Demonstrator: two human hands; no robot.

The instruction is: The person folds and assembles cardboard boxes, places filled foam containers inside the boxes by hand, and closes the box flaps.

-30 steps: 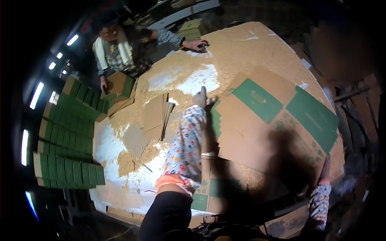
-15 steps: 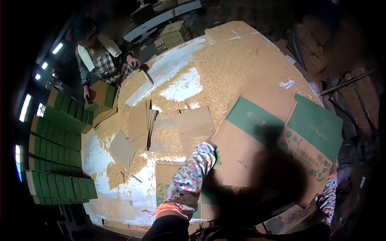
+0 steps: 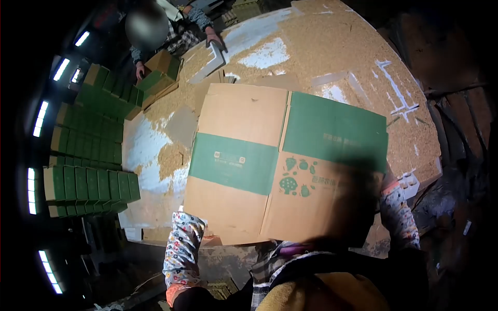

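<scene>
A flattened cardboard box (image 3: 233,111), brown with green bands and green printed fruit and lettering, is held up in front of me over the table's near edge. At its lower left edge is my left hand (image 3: 181,209), almost wholly hidden behind the card below a floral sleeve. My right hand (image 3: 389,182) grips the right edge, dim in shadow, with its fingers mostly hidden. A dark shadow covers the sheet's lower right part.
Wood shavings and white patches cover the large table (image 3: 337,31). Green-and-brown boxes (image 3: 93,184) stand in stacked rows at left. Across the table, a co-worker (image 3: 184,39) has one hand at a white angled piece (image 3: 211,65) and the other at an open box (image 3: 161,72).
The large sheet has come off the table, turned and moved left towards me. Both my hands are now at its sides. The co-worker's white piece has shifted in the view.
</scene>
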